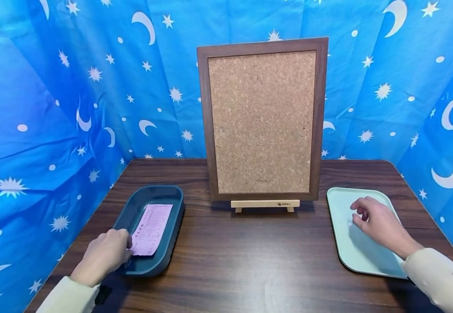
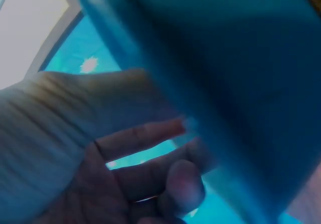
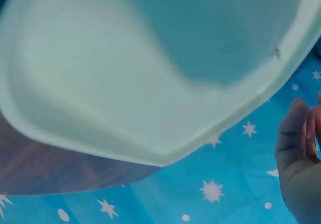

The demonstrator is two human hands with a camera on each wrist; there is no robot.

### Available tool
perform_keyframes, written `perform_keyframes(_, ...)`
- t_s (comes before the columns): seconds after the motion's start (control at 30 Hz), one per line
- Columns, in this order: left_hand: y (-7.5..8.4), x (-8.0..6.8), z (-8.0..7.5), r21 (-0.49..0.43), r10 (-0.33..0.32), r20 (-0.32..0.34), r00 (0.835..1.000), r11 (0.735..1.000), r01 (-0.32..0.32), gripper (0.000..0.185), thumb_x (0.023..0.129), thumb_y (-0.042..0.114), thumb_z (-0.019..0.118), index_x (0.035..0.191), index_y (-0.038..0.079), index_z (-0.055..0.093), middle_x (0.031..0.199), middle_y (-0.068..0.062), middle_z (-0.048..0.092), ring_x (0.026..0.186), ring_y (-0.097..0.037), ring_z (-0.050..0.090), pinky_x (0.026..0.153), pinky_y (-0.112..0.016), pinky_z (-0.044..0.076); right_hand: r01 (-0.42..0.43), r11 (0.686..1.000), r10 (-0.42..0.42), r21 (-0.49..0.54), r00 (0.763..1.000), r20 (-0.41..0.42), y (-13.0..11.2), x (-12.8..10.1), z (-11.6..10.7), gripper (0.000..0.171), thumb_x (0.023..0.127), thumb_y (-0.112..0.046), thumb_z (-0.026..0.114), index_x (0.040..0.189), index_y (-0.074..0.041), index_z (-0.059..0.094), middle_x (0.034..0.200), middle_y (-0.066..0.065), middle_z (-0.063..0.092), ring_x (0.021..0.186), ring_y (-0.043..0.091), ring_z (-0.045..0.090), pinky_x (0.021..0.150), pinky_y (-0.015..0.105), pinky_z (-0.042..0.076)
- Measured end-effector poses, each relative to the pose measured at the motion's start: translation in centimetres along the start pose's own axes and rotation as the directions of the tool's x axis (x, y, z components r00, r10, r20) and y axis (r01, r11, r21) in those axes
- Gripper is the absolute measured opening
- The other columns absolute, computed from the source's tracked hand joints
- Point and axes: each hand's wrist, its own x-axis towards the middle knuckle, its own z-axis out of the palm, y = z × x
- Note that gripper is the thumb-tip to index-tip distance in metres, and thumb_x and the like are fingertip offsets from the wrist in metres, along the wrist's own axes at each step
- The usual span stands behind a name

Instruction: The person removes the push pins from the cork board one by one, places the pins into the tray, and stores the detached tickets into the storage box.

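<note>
My left hand (image 1: 107,252) is at the near left corner of a deep dark blue tray (image 1: 177,217). Its curled fingers meet the near left edge of a pink printed paper slip (image 1: 152,228) lying in that tray, and appear to pinch it. In the left wrist view, the tray wall (image 2: 165,83) hides the fingertips. Over a pale green shallow tray (image 1: 371,263) hovers my right hand (image 1: 381,224), fingers bent, with a gap between thumb and forefinger. Small clear bits (image 1: 350,224) lie on the green tray by the thumb.
A cork board (image 1: 263,126) in a brown frame stands on a small wooden easel (image 1: 265,204) at the back middle. Dark wood table (image 1: 250,252) lies between the two trays. Blue star-and-moon cloth (image 1: 164,69) hangs around the back and sides.
</note>
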Motion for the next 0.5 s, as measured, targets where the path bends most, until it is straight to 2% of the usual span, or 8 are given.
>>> perform_keyframes(0.07,0.6,-0.2,-0.4,-0.006,0.016,-0.108,0.994,1.000,-0.016,0.020,0.080,0.013,0.075,0.091,-0.003,0.071,0.074,-0.015,0.063,0.060,-0.025,0.056,0.060,-0.048,0.051,0.009,1.000,-0.009,-0.008,0.999,-0.045,-0.5,0.1,-0.5,0.015,0.077,0.000,0.068,0.091,-0.003,0.064,0.078,0.001,0.053,0.065,0.016,0.049,0.053,0.028,0.042)
perform_keyframes(0.1,1.1,-0.3,-0.7,-0.007,0.027,-0.180,0.983,1.000,-0.028,0.022,0.080,0.014,0.074,0.094,-0.004,0.071,0.078,-0.018,0.064,0.065,-0.029,0.058,0.062,-0.050,0.051,0.009,1.000,-0.010,-0.012,0.998,-0.065,-0.7,0.2,-0.8,0.015,0.078,0.000,0.068,0.092,-0.003,0.064,0.080,0.003,0.055,0.067,0.017,0.051,0.054,0.029,0.043)
perform_keyframes(0.13,1.6,-0.5,-0.9,-0.009,0.044,-0.257,0.965,0.999,-0.048,0.026,0.081,0.015,0.073,0.097,-0.005,0.070,0.084,-0.021,0.065,0.071,-0.033,0.060,0.065,-0.052,0.050,0.006,1.000,-0.007,-0.012,0.997,-0.081,-1.0,0.2,-1.0,0.016,0.079,0.000,0.067,0.094,-0.003,0.063,0.082,0.004,0.056,0.068,0.018,0.052,0.055,0.031,0.045)
perform_keyframes(0.2,3.0,-0.7,-1.4,-0.002,0.095,-0.401,0.911,0.994,-0.105,0.034,0.081,0.020,0.072,0.105,-0.004,0.068,0.097,-0.025,0.064,0.088,-0.040,0.059,0.074,-0.056,0.047,0.002,1.000,-0.002,-0.005,0.994,-0.114,-1.8,0.4,-1.4,0.019,0.082,-0.002,0.065,0.100,-0.003,0.062,0.088,0.008,0.058,0.074,0.021,0.055,0.059,0.035,0.047)
perform_keyframes(0.27,4.7,-0.9,-1.7,0.009,0.142,-0.487,0.862,0.987,-0.158,0.042,0.083,0.026,0.070,0.115,-0.001,0.065,0.113,-0.026,0.060,0.103,-0.043,0.053,0.080,-0.058,0.044,0.007,1.000,-0.005,0.014,0.990,-0.144,-2.8,0.5,-1.6,0.023,0.084,-0.004,0.063,0.107,-0.002,0.060,0.096,0.012,0.059,0.081,0.025,0.057,0.064,0.042,0.049)
perform_keyframes(0.33,6.4,-1.0,-1.9,0.017,0.187,-0.511,0.839,0.978,-0.208,0.050,0.087,0.033,0.067,0.126,0.003,0.059,0.128,-0.024,0.053,0.115,-0.043,0.047,0.084,-0.059,0.040,0.014,0.999,-0.007,0.042,0.987,-0.161,-3.9,0.6,-1.6,0.030,0.086,-0.006,0.062,0.115,-0.001,0.057,0.105,0.015,0.059,0.087,0.028,0.057,0.070,0.047,0.048)
perform_keyframes(0.37,7.2,-1.0,-1.9,0.019,0.208,-0.508,0.836,0.973,-0.231,0.053,0.088,0.036,0.064,0.130,0.005,0.056,0.134,-0.023,0.049,0.120,-0.043,0.043,0.086,-0.060,0.038,0.022,0.998,-0.013,0.054,0.986,-0.168,-4.5,0.7,-1.5,0.034,0.086,-0.007,0.062,0.119,-0.001,0.055,0.109,0.016,0.058,0.090,0.029,0.057,0.072,0.049,0.047)
perform_keyframes(0.5,10.3,-0.7,-1.5,-0.008,0.270,-0.457,0.847,0.952,-0.307,0.058,0.094,0.046,0.052,0.139,0.011,0.048,0.148,-0.018,0.033,0.136,-0.038,0.025,0.099,-0.059,0.027,0.089,0.992,-0.076,0.084,0.986,-0.152,-7.1,0.8,-0.8,0.050,0.087,-0.014,0.064,0.133,-0.006,0.048,0.127,0.015,0.051,0.108,0.032,0.051,0.084,0.053,0.041)
